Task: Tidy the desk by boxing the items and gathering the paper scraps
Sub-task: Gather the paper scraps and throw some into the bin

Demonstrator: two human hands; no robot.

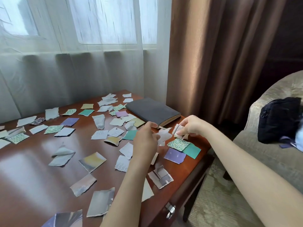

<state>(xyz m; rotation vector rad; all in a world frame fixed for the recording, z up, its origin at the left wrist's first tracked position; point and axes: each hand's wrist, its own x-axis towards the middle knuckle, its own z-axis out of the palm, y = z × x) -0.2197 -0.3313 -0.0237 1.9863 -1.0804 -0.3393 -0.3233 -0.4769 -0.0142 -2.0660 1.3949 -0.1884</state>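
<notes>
We note scraps (pixel 92 161) strewn over desk (pixel 32 161); book (pixel 152 111) at far right corner; more scraps before it near right edge; armchair (pixel 270 154) right of desk; bag (pixel 278 118) on armchair seat; curtains (pixel 73 71) behind desk.

Left grip (pixel 145 140), right grip (pixel 191 126): bare. Left forearm (pixel 124 194), right forearm (pixel 246 169): bare up to frame edge.
</notes>
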